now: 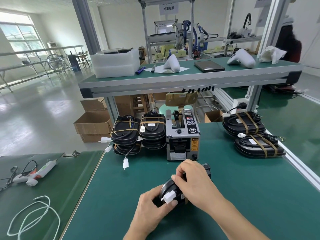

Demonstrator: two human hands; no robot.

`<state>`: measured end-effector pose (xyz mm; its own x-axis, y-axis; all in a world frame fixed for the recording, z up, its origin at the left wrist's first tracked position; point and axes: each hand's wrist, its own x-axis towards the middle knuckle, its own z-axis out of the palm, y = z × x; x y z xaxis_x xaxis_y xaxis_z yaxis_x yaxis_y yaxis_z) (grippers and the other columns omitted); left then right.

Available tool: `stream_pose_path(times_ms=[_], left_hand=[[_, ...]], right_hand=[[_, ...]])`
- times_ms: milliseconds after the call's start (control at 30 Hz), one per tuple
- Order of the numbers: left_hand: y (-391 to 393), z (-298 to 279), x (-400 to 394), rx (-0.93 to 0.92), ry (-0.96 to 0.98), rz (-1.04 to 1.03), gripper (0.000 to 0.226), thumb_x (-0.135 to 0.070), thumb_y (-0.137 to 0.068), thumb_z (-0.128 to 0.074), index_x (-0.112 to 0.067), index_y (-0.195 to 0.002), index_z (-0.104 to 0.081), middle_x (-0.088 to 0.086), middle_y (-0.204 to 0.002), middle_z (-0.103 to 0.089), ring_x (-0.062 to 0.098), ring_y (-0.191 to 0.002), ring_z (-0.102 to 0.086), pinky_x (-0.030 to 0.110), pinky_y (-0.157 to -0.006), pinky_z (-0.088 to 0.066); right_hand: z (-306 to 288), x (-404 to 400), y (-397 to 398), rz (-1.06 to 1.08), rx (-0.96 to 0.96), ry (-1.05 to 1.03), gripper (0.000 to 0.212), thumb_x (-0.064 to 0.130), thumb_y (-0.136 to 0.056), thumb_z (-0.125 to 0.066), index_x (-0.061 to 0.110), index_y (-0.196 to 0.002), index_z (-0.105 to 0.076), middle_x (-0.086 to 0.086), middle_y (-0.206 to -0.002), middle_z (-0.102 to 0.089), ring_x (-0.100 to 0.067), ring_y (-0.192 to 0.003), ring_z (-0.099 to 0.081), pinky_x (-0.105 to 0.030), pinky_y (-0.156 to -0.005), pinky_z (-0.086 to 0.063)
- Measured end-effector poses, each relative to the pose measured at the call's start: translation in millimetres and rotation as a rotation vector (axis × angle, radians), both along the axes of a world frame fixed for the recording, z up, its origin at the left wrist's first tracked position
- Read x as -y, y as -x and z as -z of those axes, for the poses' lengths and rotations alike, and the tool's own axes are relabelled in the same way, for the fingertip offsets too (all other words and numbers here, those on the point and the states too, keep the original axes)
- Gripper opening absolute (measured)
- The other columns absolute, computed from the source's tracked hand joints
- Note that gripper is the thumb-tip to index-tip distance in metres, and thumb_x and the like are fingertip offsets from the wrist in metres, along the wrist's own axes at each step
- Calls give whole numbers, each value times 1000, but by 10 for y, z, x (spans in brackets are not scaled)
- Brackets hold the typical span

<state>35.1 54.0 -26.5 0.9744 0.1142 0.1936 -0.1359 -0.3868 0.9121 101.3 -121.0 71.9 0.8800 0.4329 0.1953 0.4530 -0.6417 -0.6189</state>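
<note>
- Inspected: black housing bundle point(169, 186), a stack of oval shells, propped on edge low at the front of the green surface point(251, 196), just before the tape dispenser point(181, 141)
- Judged stiff, hard plastic, fairly light; glossy, so liable to slip and to fan apart if loosely bound
- Best taken by the rims at both ends, never by the white connector point(168, 198) or its thin lead
- Left hand point(150, 212) clasped round the near end, fingers point(173, 203) curled, thumb tip right under the connector
- Right hand point(194, 181) laid over the top, its fingers bent and pinching at the upper edge; cannot tell whether tape or wire is nipped there
- Bundle enclosed between both hands, touching each
- Brown band glimpsed on the bundle beneath the right wrist
- Further out: banded stacks point(126, 134) just left of the dispenser, more banded stacks at the right edge, well apart from the hands
</note>
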Motion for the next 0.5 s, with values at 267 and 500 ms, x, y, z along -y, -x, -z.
stream_pose_path(times_ms=[267,500], left_hand=[[9,-27,9,11,-1,4,57,-83,-78,-69,-46,-120,-75,-5,-95,-78,16,-86,-70,31,-80,-56],[11,-18,0,18,9,2,53,-76,-81,-75,-45,-123,-75,-6,-101,-80,17,-94,-74,37,-87,-59]], right_hand=[[55,-21,11,43,9,-1,24,30,-99,-63,21,-79,-51,11,-97,-59,-8,-104,-54,-22,-122,0],[51,178,-19,170,19,-257,23,32,-97,-67,28,-76,-57,14,-96,-67,2,-100,-58,-16,-106,-35]])
